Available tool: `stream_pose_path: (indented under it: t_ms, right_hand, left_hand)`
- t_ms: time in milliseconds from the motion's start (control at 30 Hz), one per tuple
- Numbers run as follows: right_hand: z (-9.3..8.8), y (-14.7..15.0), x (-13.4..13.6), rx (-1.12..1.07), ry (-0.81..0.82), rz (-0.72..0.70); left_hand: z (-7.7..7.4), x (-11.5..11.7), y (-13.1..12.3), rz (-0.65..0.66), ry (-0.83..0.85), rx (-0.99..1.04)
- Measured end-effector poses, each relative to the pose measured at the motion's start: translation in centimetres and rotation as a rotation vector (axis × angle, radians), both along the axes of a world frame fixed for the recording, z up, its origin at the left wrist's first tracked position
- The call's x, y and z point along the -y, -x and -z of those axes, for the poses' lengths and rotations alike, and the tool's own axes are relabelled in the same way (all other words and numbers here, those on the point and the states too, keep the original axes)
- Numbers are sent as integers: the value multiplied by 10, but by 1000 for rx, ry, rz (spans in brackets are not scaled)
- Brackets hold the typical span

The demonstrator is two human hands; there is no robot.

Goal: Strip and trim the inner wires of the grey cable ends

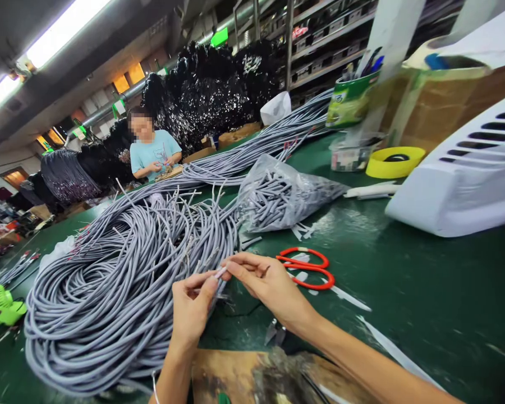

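Note:
My left hand and my right hand meet at the near edge of a big coil of grey cables. Both pinch a short, pale piece between thumb and forefinger; it looks like a cable end, though the fingertips hide part of it. Just right of my right hand lie red-handled scissors among white scraps. Below that hand sit the dark jaws of a small cutter, partly hidden. A worn wooden board lies between my forearms.
Behind my right hand is a clear plastic bag of short grey pieces. Farther right are yellow tape, a green can of pens and a white slotted housing. A person in light blue works across the green table.

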State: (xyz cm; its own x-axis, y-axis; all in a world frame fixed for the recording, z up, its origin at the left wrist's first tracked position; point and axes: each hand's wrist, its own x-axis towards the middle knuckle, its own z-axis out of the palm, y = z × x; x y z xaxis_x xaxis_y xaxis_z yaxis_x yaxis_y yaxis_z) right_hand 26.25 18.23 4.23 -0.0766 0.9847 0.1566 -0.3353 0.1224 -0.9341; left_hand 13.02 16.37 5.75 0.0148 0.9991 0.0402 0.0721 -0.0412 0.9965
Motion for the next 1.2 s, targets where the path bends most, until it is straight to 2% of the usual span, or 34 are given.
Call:
stream_pose_path:
  t_ms: [100,267,367,500,567,667,800,900,1000,1100,1200]
  right_hand:
    - [-4,-3,2,40,-54,-54]
    - [-7,-7,1,94,-81,-83]
    - [-7,-4,1,124,-71,-87]
    - [-7,0,4,154,-104,-212]
    - [-9,-1,6,201,-138,-176]
    - [-10,-5,9,309,-202,-37]
    - [-6,-8,8,427,-221,8]
    - [-5,-7,7,454,-223,58]
    - [-5,-5,10,520,-299,142]
    - [-5,0,15,615,-368,107]
    - [-4,3,20,635,-379,67]
  left_hand:
    - [0,0,3,-54,-162,-130]
    - [-1,3,7,105,-354,-352]
    - [-2,4,7,176,-409,-371]
    - [-3,6,8,211,-429,-327]
    - [-4,7,9,161,-446,-358]
    - [-4,8,9,56,-466,-481]
    - [-3,8,9,55,-492,-611]
    - [-3,6,8,12,-433,-550]
    - [-4,6,6,-92,-338,-429]
    - [-3,6,4,-162,-321,-374]
    - [-3,8,3,-178,-330,-373]
